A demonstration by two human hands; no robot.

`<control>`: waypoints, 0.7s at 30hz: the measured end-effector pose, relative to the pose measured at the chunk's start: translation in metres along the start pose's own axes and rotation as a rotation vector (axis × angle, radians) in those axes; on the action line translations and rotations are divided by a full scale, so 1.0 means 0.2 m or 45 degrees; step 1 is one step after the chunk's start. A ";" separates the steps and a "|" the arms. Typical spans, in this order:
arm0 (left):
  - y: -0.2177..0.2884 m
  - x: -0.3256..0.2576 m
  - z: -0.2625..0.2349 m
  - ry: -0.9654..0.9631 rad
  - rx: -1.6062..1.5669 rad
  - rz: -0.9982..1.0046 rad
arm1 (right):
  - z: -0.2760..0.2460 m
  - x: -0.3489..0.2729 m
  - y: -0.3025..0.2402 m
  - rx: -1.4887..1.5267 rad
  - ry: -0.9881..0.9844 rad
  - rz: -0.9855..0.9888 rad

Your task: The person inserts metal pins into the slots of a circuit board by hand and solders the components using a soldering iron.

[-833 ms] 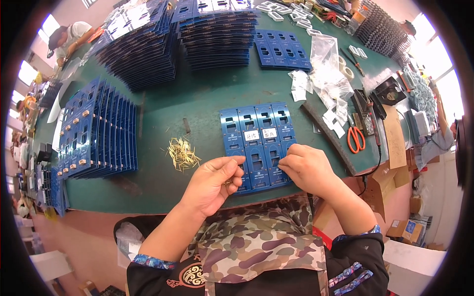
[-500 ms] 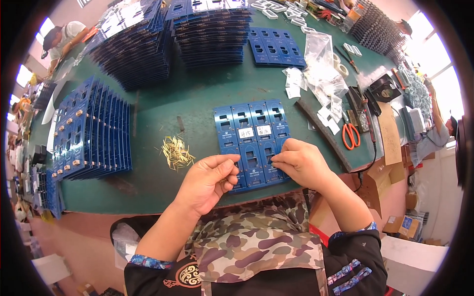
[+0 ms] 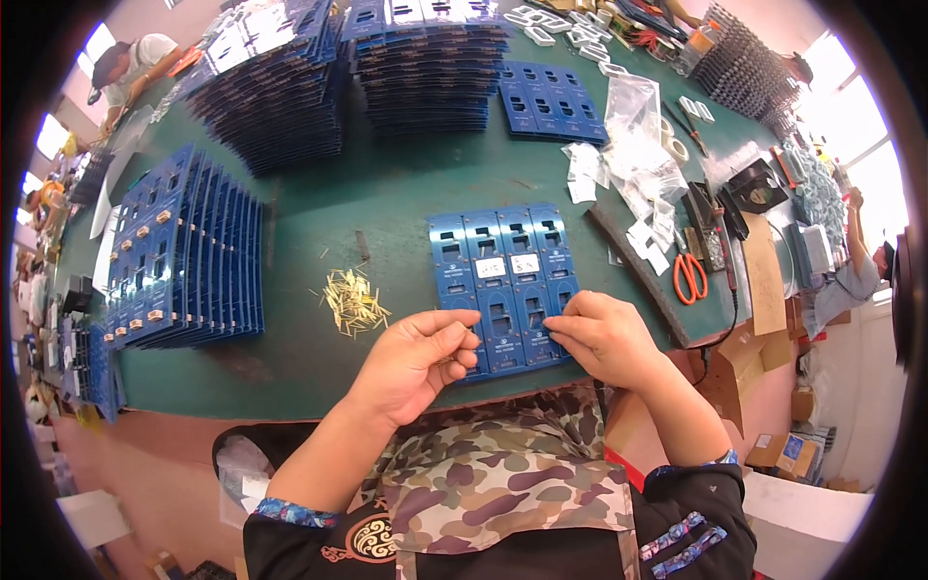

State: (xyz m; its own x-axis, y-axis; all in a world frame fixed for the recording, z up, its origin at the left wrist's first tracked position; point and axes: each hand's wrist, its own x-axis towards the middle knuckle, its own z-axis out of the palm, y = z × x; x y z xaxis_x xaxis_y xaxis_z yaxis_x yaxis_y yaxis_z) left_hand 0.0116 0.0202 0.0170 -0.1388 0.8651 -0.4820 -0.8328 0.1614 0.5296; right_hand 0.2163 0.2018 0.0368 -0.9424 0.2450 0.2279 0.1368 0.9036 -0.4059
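Both hands were down on the blue panel [image 3: 503, 285] of four slotted strips, which lay flat on the green table [image 3: 406, 184] close to its near edge, right in front of the person. The left hand [image 3: 416, 358] was curled at the panel's near-left corner, fingers pinched together like it had a few of the little pins in it, though I couldn't actually make one out between the fingertips. The right hand [image 3: 604, 333] was closed too, fingertips pressed together on the near end of the right-hand strips, looked like it was seating something tiny into a slot.

The loose pile of brass pins [image 3: 353, 302] sat just left of the panel, apart from it. So my read: this was the pin-loading step, working along the near row. Next move probably called for lining a fresh pin up square with the neighbouring slot, which takes a light, steady pinch.

Stacks of the same blue panels [image 3: 184, 261] stood along the left edge and the far side, and orange-handled scissors [image 3: 690, 275] lay toward the right edge.
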 end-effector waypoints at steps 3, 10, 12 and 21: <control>-0.01 0.01 -0.01 -0.067 -0.033 -0.039 | -0.01 0.01 -0.02 -0.128 -0.060 -0.053; -0.01 -0.01 -0.03 -0.058 -0.041 -0.056 | 0.00 0.00 -0.04 -0.212 -0.081 -0.134; 0.00 0.00 -0.04 -0.061 -0.043 -0.057 | 0.00 0.01 -0.03 -0.214 -0.083 -0.122; -0.01 0.00 -0.05 -0.078 -0.113 -0.050 | 0.00 0.08 -0.09 -0.026 0.097 -0.045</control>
State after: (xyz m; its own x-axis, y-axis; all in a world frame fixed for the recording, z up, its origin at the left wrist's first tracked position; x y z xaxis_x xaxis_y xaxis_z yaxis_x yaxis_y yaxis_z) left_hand 0.0069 0.0157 0.0091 -0.0746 0.8870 -0.4557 -0.8813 0.1552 0.4463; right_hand 0.1982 0.1888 0.0482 -0.9208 0.2384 0.3087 0.1109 0.9188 -0.3788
